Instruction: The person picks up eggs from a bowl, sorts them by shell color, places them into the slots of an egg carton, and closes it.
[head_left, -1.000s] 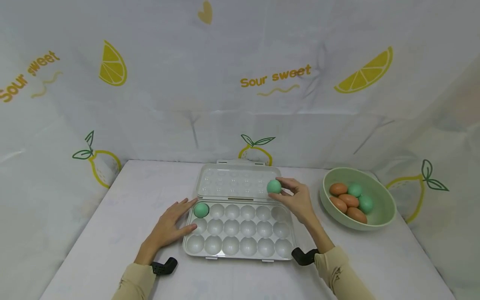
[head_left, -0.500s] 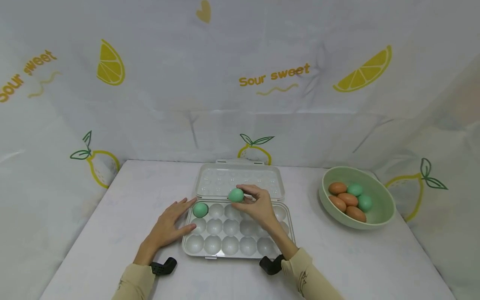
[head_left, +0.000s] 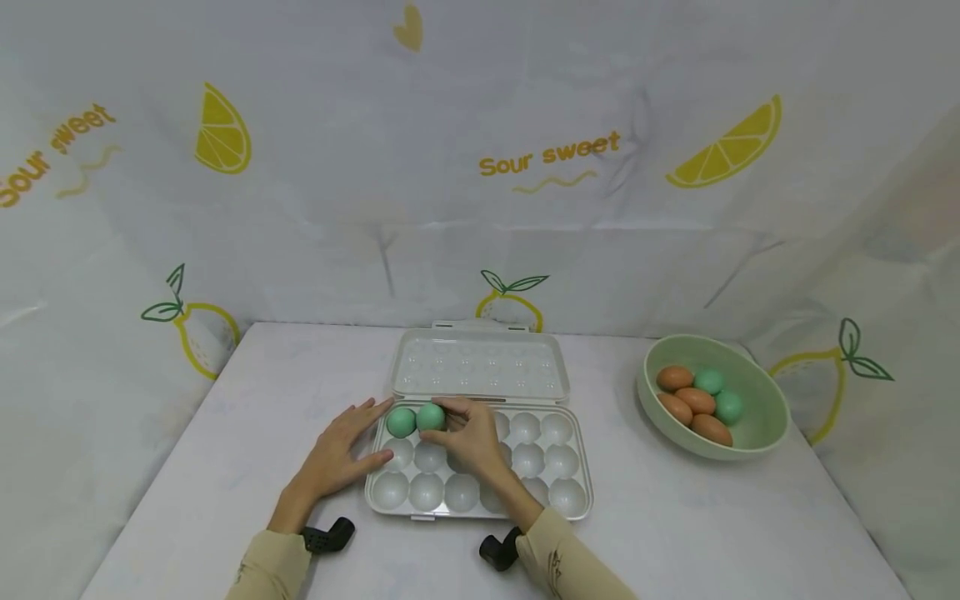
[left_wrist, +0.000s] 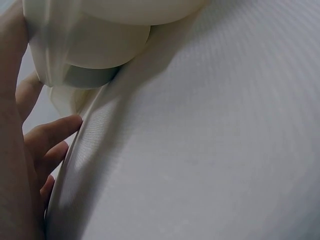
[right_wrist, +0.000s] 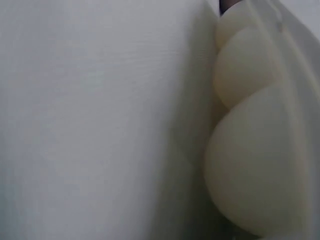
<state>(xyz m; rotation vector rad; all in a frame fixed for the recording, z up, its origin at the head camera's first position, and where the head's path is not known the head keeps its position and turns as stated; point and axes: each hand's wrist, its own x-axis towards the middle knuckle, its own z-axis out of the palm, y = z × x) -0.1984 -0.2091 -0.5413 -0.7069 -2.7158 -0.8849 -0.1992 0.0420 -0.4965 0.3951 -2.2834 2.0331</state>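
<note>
In the head view an egg tray (head_left: 480,510) lies on the table with its lid (head_left: 480,363) folded back. One green egg (head_left: 401,422) sits in the back-left cup. My right hand (head_left: 471,437) pinches another green egg (head_left: 431,417) between thumb and fingers, at the second cup of the back row; whether it touches the cup is hidden. With fingers spread, my left hand (head_left: 337,454) rests against the tray's left edge. The left wrist view shows the fingers (left_wrist: 52,135) of that hand by the tray's side (left_wrist: 105,45). Only the undersides of the cups (right_wrist: 255,160) show in the right wrist view.
A light green bowl (head_left: 765,417) stands at the right of the table, holding several brown eggs (head_left: 711,429) and two green eggs (head_left: 728,407). A patterned white sheet (head_left: 480,242) hangs behind the table. A black wrist device (head_left: 330,535) sits on the left wrist.
My right hand has carried the green egg leftward from beside the lid's right side, then down to the second back-row cup. The left hand keeps its place.
</note>
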